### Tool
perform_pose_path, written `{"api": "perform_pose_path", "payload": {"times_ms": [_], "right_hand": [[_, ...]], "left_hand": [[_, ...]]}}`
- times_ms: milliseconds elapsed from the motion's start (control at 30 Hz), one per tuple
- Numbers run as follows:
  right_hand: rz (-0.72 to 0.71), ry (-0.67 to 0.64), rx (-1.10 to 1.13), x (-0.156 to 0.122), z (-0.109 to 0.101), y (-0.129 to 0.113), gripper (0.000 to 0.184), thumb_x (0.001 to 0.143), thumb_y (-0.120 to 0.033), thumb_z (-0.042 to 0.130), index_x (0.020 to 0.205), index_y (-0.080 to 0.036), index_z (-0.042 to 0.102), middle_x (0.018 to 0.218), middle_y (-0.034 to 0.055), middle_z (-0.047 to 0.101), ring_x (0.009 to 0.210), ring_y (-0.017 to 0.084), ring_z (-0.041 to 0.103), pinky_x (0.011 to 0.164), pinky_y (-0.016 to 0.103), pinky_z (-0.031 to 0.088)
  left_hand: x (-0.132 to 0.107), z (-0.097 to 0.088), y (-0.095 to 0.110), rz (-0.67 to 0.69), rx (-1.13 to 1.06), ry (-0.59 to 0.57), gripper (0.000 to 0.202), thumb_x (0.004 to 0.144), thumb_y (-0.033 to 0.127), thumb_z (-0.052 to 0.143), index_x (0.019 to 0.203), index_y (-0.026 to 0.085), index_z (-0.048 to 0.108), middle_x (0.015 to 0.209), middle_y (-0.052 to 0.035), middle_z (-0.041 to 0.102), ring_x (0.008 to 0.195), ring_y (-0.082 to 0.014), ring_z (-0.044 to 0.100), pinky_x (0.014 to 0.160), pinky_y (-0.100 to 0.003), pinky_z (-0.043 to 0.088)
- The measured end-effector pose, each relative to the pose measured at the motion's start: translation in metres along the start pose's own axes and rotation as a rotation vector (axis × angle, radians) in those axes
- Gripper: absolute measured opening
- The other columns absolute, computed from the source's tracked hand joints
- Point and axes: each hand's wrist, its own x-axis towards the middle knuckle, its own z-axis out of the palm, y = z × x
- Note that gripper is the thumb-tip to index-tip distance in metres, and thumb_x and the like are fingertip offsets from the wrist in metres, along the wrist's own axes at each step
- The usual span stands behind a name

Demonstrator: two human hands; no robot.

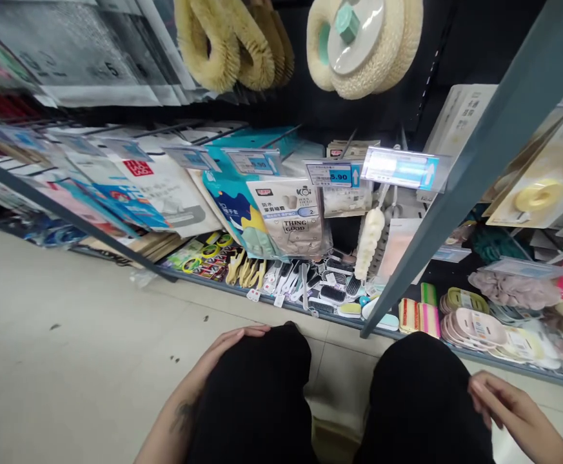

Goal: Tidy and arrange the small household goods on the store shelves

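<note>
I am crouched before a shop shelf, with both knees in black trousers at the bottom of the view. My left hand (230, 345) lies flat on my left knee (262, 386), fingers stretched out and holding nothing. My right hand (506, 403) rests beside my right knee (421, 393), fingers loosely spread and empty. Straight ahead hang packets of gloves (288, 219) on hooks, with price tags (334, 173) above them. Combs and brushes (332, 290) lie on the bottom shelf just beyond my knees.
A grey metal upright (455, 187) slants across the shelf on the right. Soap dishes and sponges (469, 319) fill the lower right shelf. Straw bath brushes (233, 42) hang at the top. Pale tiled floor (68, 348) spreads to the left.
</note>
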Motion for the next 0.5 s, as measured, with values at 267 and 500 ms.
{"api": "perform_pose_path", "payload": {"times_ms": [267,500], "right_hand": [[-0.058,0.337,0.140,0.114,0.020,0.032,0.063,0.080,-0.075,0.067,0.109,-0.019,0.059,0.087,0.0072,0.064,0.072,0.022,0.063,0.058,0.031,0.049],[-0.235,0.622,0.167,0.220,0.011,-0.019,0.099,0.063,-0.068,0.080,0.139,-0.019,0.040,0.150,0.0234,0.042,0.135,0.038,0.047,0.111,0.059,0.041]], "left_hand": [[0.035,0.039,0.051,-0.101,0.323,-0.113,0.054,0.086,0.065,0.052,0.102,0.022,0.079,0.122,-0.0063,0.073,0.123,-0.0298,0.063,0.119,-0.043,0.040],[0.152,0.183,0.166,0.322,0.414,-0.149,0.036,0.093,0.020,0.046,0.119,0.022,0.070,0.131,-0.0082,0.069,0.123,-0.0223,0.063,0.111,-0.036,0.046]]}}
